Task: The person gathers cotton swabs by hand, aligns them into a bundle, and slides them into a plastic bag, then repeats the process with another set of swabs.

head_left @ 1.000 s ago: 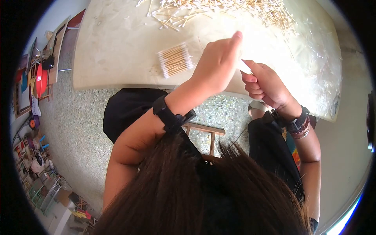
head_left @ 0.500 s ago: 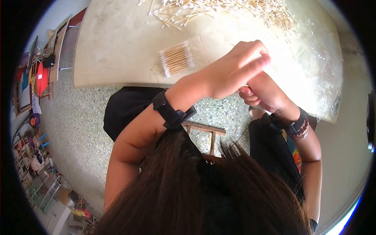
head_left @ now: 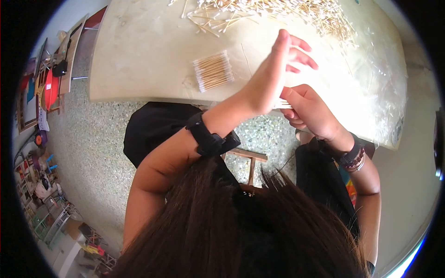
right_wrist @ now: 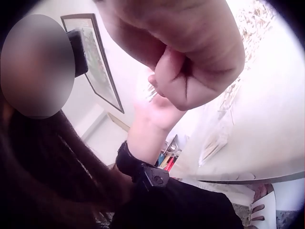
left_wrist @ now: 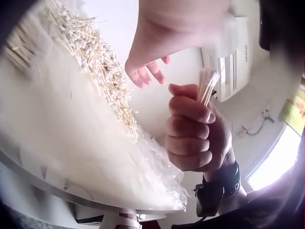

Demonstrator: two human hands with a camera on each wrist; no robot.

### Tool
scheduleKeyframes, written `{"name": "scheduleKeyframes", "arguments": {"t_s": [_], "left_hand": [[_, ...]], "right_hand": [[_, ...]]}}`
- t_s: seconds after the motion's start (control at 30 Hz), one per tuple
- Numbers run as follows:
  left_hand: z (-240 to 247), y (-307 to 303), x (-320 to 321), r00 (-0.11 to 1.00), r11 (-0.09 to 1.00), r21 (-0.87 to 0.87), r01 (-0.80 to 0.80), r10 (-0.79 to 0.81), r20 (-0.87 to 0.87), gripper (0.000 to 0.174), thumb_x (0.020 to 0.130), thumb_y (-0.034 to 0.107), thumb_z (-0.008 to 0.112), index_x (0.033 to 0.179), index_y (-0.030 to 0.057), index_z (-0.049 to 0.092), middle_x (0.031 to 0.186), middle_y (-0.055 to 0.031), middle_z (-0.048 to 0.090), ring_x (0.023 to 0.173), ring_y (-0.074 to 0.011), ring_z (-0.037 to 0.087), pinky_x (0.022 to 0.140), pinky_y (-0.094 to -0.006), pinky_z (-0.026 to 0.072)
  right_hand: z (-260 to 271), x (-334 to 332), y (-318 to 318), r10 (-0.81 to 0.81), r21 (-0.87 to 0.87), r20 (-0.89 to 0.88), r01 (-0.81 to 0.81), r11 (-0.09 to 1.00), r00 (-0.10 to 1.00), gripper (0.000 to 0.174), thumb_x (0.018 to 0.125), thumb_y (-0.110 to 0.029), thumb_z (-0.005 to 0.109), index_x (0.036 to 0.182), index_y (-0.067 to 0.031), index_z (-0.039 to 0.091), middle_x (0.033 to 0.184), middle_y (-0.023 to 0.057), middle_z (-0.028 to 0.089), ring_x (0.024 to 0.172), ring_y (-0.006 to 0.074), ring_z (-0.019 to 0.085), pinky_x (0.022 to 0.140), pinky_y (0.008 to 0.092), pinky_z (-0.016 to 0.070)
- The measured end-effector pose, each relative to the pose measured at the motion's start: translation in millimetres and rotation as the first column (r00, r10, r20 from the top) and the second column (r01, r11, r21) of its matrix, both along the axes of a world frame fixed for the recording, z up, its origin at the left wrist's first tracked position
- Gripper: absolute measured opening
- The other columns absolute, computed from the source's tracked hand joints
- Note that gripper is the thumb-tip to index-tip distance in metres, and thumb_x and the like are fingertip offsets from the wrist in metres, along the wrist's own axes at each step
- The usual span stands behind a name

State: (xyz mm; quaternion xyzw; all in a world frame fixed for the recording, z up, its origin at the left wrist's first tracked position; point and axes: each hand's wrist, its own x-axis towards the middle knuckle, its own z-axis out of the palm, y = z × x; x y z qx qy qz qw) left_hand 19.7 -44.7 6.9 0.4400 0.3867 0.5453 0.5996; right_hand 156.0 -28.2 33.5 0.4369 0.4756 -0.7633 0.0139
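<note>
My right hand (head_left: pixel 315 111) grips a bundle of cotton swabs (left_wrist: pixel 206 88) in a fist, just over the table's front edge. White swab tips stick out above the thumb and forefinger in the left wrist view. My left hand (head_left: pixel 269 81) is beside the bundle with its fingers extended and apart, its palm side facing the swab tips. In the right wrist view, the right hand (right_wrist: pixel 190 52) covers most of the bundle. On the table to the left lies a flat clear pack of cotton swabs (head_left: pixel 213 71), its swabs side by side.
A large heap of loose cotton swabs (head_left: pixel 278 11) spreads over the far side of the table (head_left: pixel 139 69). Clear plastic bags (head_left: pixel 380 92) lie along the right side. Below the front edge are the person's legs and a wooden stool (head_left: pixel 250 160).
The left hand first came down over the right hand and the swabs, then drew back to the left with fingers spread. The right hand kept its grip, and the swab tips show again.
</note>
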Motion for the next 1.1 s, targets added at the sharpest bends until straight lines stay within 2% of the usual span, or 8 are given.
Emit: {"name": "scheduleKeyframes", "arguments": {"t_s": [0.07,0.23,0.4,0.57,0.67,0.77,1.0,1.1], "left_hand": [[-3.6,-1.5,0.7,0.991,0.998,-0.042,0.040,-0.035,0.133,0.070,0.094,0.061,0.012,0.111,0.0013,0.045,0.102,-0.0144,0.060,0.097,-0.0200,0.054,0.091,-0.0373,0.0379],[4.8,-4.1,-8.5,0.960,0.919,0.386,0.082,0.031,-0.279,0.068,0.093,0.061,0.014,0.114,0.0038,0.044,0.097,-0.0132,0.060,0.096,-0.0192,0.055,0.088,-0.0352,0.0369],[3.8,2.2,-23.1,0.963,0.931,0.323,0.170,-0.088,-0.254,0.061,0.094,0.057,0.027,0.106,0.0020,0.049,0.090,-0.0099,0.060,0.087,-0.0173,0.057,0.079,-0.0332,0.0423],[-6.7,4.8,-67.2,0.283,0.974,0.135,-0.183,0.184,-0.941,0.050,0.087,0.047,0.055,0.069,0.0008,0.052,0.058,-0.0123,0.056,0.057,-0.0300,0.056,0.057,-0.0371,0.0453],[-10.8,0.8,-68.2,0.220,0.983,-0.127,-0.131,-0.096,-0.971,0.050,0.084,0.049,0.058,0.069,0.0013,0.056,0.062,-0.0133,0.059,0.060,-0.0314,0.058,0.057,-0.0397,0.0459],[-17.8,1.0,-60.4,0.091,0.987,-0.121,-0.109,-0.112,-0.990,0.047,0.081,0.047,0.060,0.068,0.0017,0.060,0.065,-0.0142,0.061,0.064,-0.0326,0.061,0.060,-0.0410,0.0475],[-30.8,1.4,-63.5,0.146,0.992,-0.060,-0.114,-0.043,-0.988,0.034,0.081,0.032,0.059,0.072,-0.0012,0.061,0.068,-0.0156,0.063,0.068,-0.0337,0.062,0.063,-0.0417,0.0486],[-25.4,1.0,-58.4,0.363,0.975,-0.219,-0.045,-0.188,-0.913,0.029,0.083,0.026,0.058,0.075,-0.0020,0.060,0.068,-0.0144,0.063,0.063,-0.0280,0.062,0.059,-0.0385,0.0473]], "right_hand": [[3.0,-2.0,-4.2,-0.019,0.046,0.033,0.018,0.999,0.999,0.049,0.096,-0.039,0.047,0.057,-0.0087,0.046,0.049,-0.0059,0.036,0.040,0.0038,0.029,0.039,0.0210,0.0224],[1.7,-2.0,-6.6,0.027,0.096,0.023,-0.029,0.995,0.999,0.046,0.095,-0.038,0.047,0.060,-0.0074,0.049,0.051,-0.0056,0.039,0.041,0.0038,0.031,0.040,0.0213,0.0243],[-5.7,-5.8,-4.0,0.128,0.060,0.024,-0.129,0.990,0.992,0.046,0.096,-0.037,0.046,0.060,-0.0083,0.048,0.051,-0.0059,0.038,0.041,0.0036,0.031,0.040,0.0211,0.0246],[-27.9,2.4,9.5,0.098,0.037,0.057,-0.100,0.994,0.994,0.047,0.096,-0.038,0.045,0.058,-0.0104,0.045,0.049,-0.0065,0.035,0.041,0.0039,0.029,0.040,0.0211,0.0232],[-34.7,7.8,10.2,0.078,0.058,0.108,-0.084,0.995,0.991,0.048,0.096,-0.039,0.045,0.057,-0.0102,0.045,0.049,-0.0065,0.035,0.042,0.0042,0.030,0.041,0.0217,0.0236],[-42.7,8.7,6.3,0.072,0.223,0.195,-0.115,0.968,0.978,0.049,0.098,-0.036,0.044,0.057,-0.0108,0.046,0.049,-0.0077,0.034,0.043,0.0028,0.027,0.041,0.0215,0.0219],[-46.7,16.5,14.0,0.057,0.487,0.257,-0.180,0.855,0.965,0.053,0.096,-0.038,0.045,0.057,-0.0030,0.052,0.049,-0.0025,0.038,0.048,0.0077,0.033,0.047,0.0276,0.0289],[-44.3,18.7,17.1,-0.052,0.589,0.202,-0.079,0.804,0.978,0.052,0.096,-0.038,0.046,0.059,-0.0025,0.054,0.049,-0.0016,0.037,0.049,0.0083,0.033,0.047,0.0286,0.0294]]}}
